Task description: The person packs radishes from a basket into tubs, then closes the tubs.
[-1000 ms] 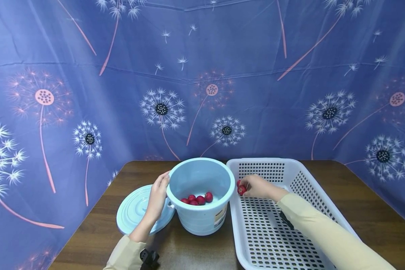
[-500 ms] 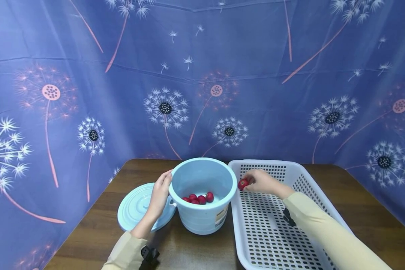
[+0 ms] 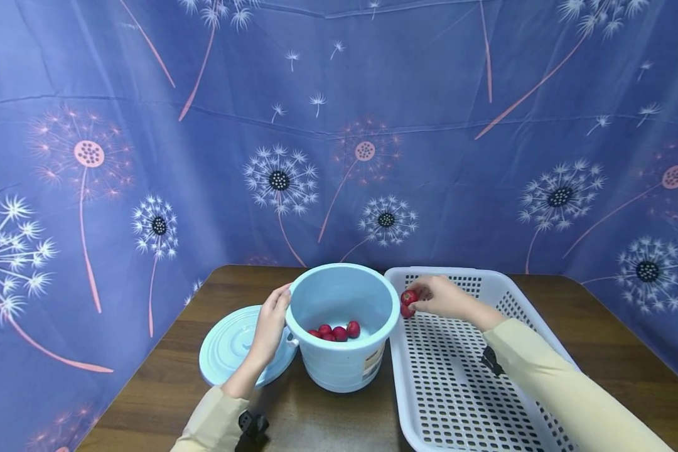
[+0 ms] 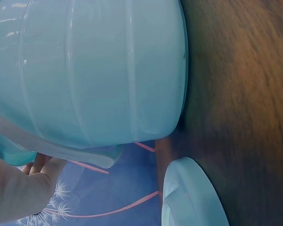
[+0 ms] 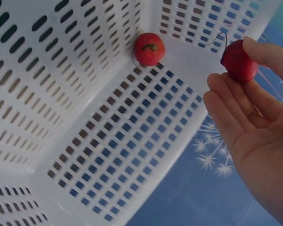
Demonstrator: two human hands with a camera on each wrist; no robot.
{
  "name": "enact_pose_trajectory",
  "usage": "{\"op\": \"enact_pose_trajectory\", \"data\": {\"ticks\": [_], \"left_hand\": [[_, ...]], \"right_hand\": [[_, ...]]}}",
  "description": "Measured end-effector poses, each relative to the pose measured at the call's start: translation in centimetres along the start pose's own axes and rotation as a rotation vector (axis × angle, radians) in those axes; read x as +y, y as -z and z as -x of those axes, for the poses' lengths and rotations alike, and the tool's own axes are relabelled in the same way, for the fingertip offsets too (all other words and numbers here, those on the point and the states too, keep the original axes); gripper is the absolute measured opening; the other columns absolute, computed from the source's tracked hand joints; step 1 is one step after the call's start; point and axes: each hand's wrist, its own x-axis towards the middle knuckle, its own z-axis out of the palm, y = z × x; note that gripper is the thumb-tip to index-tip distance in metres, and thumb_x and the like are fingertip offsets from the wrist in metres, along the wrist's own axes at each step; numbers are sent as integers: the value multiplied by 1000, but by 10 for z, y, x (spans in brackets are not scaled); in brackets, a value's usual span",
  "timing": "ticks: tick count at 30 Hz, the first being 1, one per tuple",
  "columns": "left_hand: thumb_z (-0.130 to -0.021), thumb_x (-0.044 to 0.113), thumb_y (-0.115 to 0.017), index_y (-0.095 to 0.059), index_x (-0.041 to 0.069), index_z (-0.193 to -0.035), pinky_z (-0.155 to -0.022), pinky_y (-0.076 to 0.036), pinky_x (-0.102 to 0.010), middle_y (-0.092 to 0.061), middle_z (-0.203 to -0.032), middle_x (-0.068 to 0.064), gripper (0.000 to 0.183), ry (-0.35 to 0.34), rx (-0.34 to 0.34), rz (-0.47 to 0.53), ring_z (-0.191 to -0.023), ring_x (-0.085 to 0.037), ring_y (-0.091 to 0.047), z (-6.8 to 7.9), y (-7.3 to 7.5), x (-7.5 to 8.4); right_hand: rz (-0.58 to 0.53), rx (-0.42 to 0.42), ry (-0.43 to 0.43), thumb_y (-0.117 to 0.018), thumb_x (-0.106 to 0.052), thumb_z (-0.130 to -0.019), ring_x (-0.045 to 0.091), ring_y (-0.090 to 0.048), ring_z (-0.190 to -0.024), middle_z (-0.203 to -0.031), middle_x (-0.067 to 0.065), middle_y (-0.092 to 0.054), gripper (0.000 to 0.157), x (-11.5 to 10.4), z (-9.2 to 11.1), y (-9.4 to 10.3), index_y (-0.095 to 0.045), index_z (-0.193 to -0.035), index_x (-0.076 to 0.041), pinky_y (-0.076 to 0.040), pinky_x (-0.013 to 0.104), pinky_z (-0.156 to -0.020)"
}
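Near the far-left corner of the white perforated basket, my right hand pinches a red radish with a thin root between thumb and fingers. A second radish, with a greenish stem stub, lies on the basket floor just below it. My left hand grips the left rim of a light blue bucket; its fingertips are partly hidden at the rim. Several radishes lie at the bottom of the bucket.
The white basket stands close against the bucket's right side. A light blue lid lies flat on the brown wooden table, left of the bucket. A blue curtain with dandelion prints hangs behind the table.
My right hand has risen slightly with one radish in its fingers, away from the other on the basket floor. My left hand stays on the bucket rim. The head view has shifted a little.
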Motion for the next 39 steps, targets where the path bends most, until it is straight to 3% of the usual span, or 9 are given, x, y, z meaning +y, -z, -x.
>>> {"op": "enact_pose_trajectory", "data": {"ticks": [8,18,23,39], "left_hand": [[-100,31,-39,-49,0,-132,-93,-48,-42,-55,-128,-20,45,7,5,13,-115,-31,-55,-1,1,0],[-100,30,-39,-49,0,-131,-92,-49,-41,-56,-127,-20,44,-2,1,26,-113,-30,-56,-2,2,1],[-101,30,-38,-48,-1,-132,-94,-48,-43,-54,-129,-21,45,-4,-10,40,-114,-31,-55,-2,2,0],[-101,30,-38,-47,0,-133,-93,-47,-39,-55,-129,-19,45,-4,-7,28,-115,-29,-55,-2,0,0]], "right_hand": [[13,-4,-10,-70,-10,-80,14,-63,-81,-93,6,-67,32,-11,1,14,-64,-109,2,-54,34,-73],[58,118,11,-73,-12,-79,21,-64,-84,-94,9,-64,36,-21,-4,35,-64,-111,2,-55,41,-77],[57,134,20,-73,-14,-80,21,-64,-85,-95,8,-64,38,-26,-9,41,-63,-113,2,-54,43,-81],[8,187,61,-72,-20,-83,26,-64,-95,-104,10,-62,43,-55,-20,35,-61,-120,-1,-52,42,-85]]}}
